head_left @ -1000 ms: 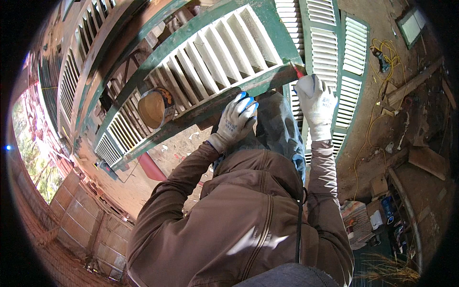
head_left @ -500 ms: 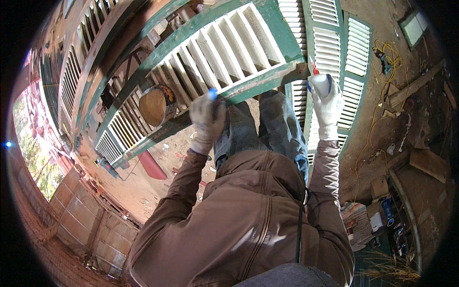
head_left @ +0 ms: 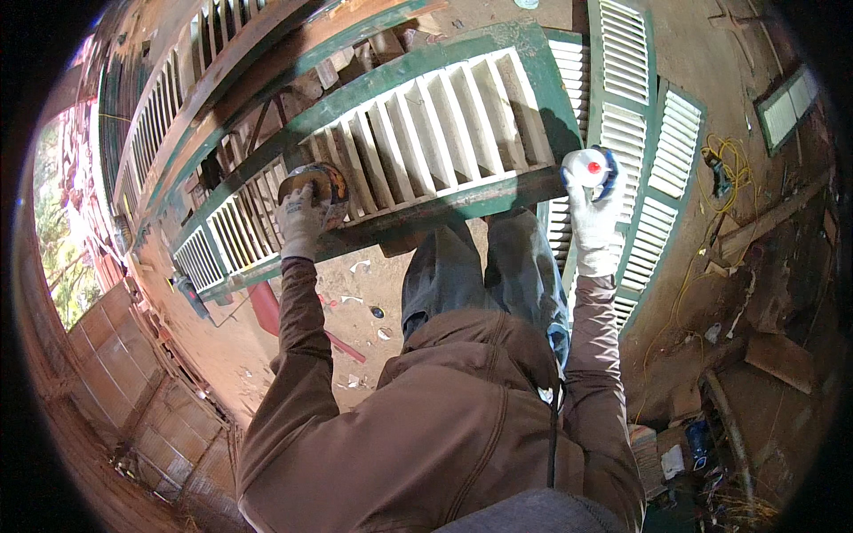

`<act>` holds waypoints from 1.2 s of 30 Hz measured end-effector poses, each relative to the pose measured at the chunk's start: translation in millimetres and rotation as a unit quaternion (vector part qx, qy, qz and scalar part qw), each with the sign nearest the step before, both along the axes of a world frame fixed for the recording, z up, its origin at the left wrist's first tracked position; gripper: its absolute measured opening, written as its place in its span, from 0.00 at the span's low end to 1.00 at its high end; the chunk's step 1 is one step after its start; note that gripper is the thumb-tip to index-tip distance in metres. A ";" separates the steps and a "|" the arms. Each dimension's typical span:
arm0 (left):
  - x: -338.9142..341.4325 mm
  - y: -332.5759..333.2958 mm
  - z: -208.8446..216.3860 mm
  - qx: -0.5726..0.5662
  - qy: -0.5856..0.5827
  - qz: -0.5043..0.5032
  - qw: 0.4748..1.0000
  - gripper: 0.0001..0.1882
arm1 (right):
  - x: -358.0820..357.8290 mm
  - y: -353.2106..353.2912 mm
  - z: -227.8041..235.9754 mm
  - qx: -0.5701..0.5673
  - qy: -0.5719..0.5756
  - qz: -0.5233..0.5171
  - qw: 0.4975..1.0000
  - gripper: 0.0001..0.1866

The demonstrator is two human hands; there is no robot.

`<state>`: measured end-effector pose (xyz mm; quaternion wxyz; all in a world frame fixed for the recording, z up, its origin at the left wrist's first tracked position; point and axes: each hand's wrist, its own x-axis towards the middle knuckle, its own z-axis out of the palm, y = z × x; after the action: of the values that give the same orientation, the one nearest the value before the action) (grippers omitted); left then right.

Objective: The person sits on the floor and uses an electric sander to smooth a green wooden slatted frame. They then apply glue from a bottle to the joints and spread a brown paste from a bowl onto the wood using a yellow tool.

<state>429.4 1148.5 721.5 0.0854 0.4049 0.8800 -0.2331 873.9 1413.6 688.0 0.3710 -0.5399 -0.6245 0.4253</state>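
Note:
My left hand (head_left: 300, 224), in a white glove, is at a round open tin (head_left: 336, 191) with a coloured side. Its fingers curl over the near rim, and their tips are hidden inside. Beneath the tin lies a green-framed louvred shutter (head_left: 422, 133) with pale slats, across the middle of the view. My right hand (head_left: 595, 226), also gloved with blue on its fingers, is closed round a white bottle (head_left: 579, 167). The bottle's red tip (head_left: 594, 167) points up at the camera, above the shutter's right end.
More louvred shutters (head_left: 673, 147) lie at the right, another (head_left: 182, 80) at the far left. A yellow cord (head_left: 733, 169) coils on the dirt floor, near a small green-framed panel (head_left: 789, 107). A power tool (head_left: 189, 298) sits by the shutter's left end; red pieces (head_left: 264, 306) lie below.
My left hand has moved left, from the shutter's near edge to the tin. In my right hand the bottle has tilted, so its red tip faces the camera. The whole view has shifted slightly.

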 end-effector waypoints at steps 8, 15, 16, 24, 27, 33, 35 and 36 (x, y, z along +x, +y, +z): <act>1.0 -18.4 -25.8 0.049 0.000 0.003 0.999 0.22 | 2.1 -27.7 -2.4 -0.028 -0.009 0.035 0.999 0.39; 3.5 -28.2 -36.6 0.172 0.014 -0.009 0.985 0.17 | 17.4 -25.6 19.8 -0.084 -0.023 0.020 0.996 0.39; 8.0 -18.8 -31.7 0.170 0.014 0.009 0.985 0.17 | 19.2 -22.8 18.0 -0.072 -0.023 0.018 0.997 0.39; 13.6 -18.4 -27.9 0.263 0.034 0.000 0.964 0.14 | 20.1 -8.0 35.3 -0.096 -0.082 0.028 0.992 0.37; 23.9 7.5 -9.0 0.261 0.072 0.056 0.961 0.13 | 22.9 -4.7 25.3 -0.076 -0.061 0.033 0.995 0.37; 43.7 54.6 9.4 0.454 0.041 0.015 0.890 0.09 | 24.6 2.7 25.9 -0.083 -0.055 0.032 0.995 0.39; 63.8 86.1 6.6 0.535 -0.030 -0.025 0.844 0.07 | 25.0 4.5 22.8 -0.066 -0.051 0.037 0.996 0.39; 62.8 95.9 -3.4 0.467 -0.047 -0.028 0.883 0.07 | 23.2 5.1 23.5 -0.075 -0.044 0.035 0.996 0.39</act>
<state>492.2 1244.3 718.1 -0.0787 0.4327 0.8702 0.2219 897.1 1418.6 711.5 0.2864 -0.5623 -0.6248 0.4598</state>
